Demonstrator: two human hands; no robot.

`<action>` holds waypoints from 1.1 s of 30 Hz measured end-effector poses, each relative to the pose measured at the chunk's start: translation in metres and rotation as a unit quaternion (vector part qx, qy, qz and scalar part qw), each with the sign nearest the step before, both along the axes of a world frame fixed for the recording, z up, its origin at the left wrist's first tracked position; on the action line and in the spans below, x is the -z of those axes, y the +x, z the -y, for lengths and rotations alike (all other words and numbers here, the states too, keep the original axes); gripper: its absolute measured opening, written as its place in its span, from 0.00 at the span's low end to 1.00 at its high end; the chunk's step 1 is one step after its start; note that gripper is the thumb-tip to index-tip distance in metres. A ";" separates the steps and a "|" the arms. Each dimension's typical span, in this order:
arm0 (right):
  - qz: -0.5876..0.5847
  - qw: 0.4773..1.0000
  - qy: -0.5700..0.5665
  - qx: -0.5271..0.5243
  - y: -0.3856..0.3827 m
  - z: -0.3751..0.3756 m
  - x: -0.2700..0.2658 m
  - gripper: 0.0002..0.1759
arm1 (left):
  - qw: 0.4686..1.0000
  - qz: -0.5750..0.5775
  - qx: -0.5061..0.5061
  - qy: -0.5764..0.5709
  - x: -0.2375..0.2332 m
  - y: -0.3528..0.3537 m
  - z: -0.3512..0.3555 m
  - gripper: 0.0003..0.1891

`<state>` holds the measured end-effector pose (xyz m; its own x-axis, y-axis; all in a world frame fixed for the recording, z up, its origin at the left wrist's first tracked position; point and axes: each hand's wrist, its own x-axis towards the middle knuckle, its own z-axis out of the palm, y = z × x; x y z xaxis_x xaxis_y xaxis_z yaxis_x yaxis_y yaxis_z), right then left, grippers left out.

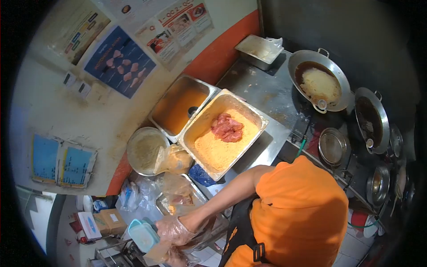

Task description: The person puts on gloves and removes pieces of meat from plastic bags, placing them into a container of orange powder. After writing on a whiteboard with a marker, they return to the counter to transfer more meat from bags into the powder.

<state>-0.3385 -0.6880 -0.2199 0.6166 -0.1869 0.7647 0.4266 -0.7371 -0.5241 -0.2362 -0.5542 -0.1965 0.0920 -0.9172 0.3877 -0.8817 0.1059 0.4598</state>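
Steel tabletop (267,95) stood against a cream-and-orange wall hung with posters, with a round steel wok of frying batter (311,56) at 2 o'clock of the frame.

Item 1: rectangular steel tray of yellow-orange crumb (201,122), at centre, carried raw pink meat pieces (227,127).
Item 2: crumpled clear plastic bag (165,252), at 7 o'clock of the frame, lay against the bottom edge.
Item 3: light-blue lidded plastic box (143,236) sat just beside the bag, at its 10 o'clock.

Hands: both appeared to be in thin clear gloves. The right hand (174,230) lay directly over the bag, at its 12 o'clock, with fingers curled toward the box at 9 o'clock; it was the nearer hand to both. Whether it pinched the plastic could not be told. The left hand (179,258) showed only as a pinkish patch under the bag's film, so whether it was open or closed could not be told.

Not legible: the bag's long axis and contents, lost to folds, glare and the frame edge.
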 end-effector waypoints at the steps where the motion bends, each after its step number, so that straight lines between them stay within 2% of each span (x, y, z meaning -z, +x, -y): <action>1: 0.004 1.000 -0.006 -0.020 -0.001 0.000 -0.005 0.10 | 1.000 0.011 0.012 0.005 -0.002 0.000 -0.003 0.24; 2: 0.007 0.999 -0.010 -0.041 -0.003 0.000 -0.009 0.11 | 1.000 0.021 0.022 0.007 -0.004 0.002 -0.005 0.24; 3: -0.044 0.996 -0.020 -0.075 -0.010 0.006 -0.020 0.12 | 0.999 0.031 0.034 0.011 -0.008 0.003 -0.005 0.24; 6: 0.060 0.983 -0.101 -0.143 -0.009 0.010 -0.032 0.11 | 0.997 0.051 0.059 0.013 -0.017 0.005 -0.010 0.24; 9: -0.037 0.974 -0.148 -0.170 -0.048 0.030 -0.069 0.15 | 0.994 0.073 0.076 0.016 -0.027 0.009 -0.016 0.24; 12: 0.039 0.978 -0.130 -0.161 -0.024 0.039 -0.061 0.16 | 0.991 0.093 0.090 0.024 -0.039 0.011 -0.025 0.24; 18: -0.044 0.958 -0.214 -0.187 -0.042 0.045 -0.082 0.18 | 0.983 0.132 0.119 0.044 -0.062 0.024 -0.051 0.25; 22: 0.011 0.949 -0.211 -0.232 -0.060 0.041 -0.081 0.14 | 0.976 0.161 0.143 0.044 -0.075 0.022 -0.060 0.26; 24: 0.019 0.933 -0.231 -0.277 -0.071 0.045 -0.112 0.15 | 0.972 0.174 0.154 0.037 -0.081 0.018 -0.062 0.26; 25: 0.002 0.937 -0.193 -0.290 -0.074 0.046 -0.126 0.17 | 0.970 0.179 0.158 0.034 -0.086 0.016 -0.063 0.26; 28: -0.229 0.889 -0.113 -0.379 -0.085 0.056 -0.154 0.17 | 0.968 0.190 0.164 0.027 -0.102 0.014 -0.070 0.26; 30: -0.186 0.903 -0.223 -0.318 -0.088 0.067 -0.150 0.16 | 0.972 0.185 0.139 0.043 -0.106 0.022 -0.082 0.27; 31: -0.162 0.904 -0.276 -0.285 -0.090 0.071 -0.149 0.15 | 0.975 0.172 0.087 0.110 -0.087 0.050 -0.102 0.25; 33: -0.241 0.906 -0.213 -0.274 -0.101 0.072 -0.153 0.18 | 0.959 0.149 -0.019 0.239 -0.052 0.097 -0.130 0.21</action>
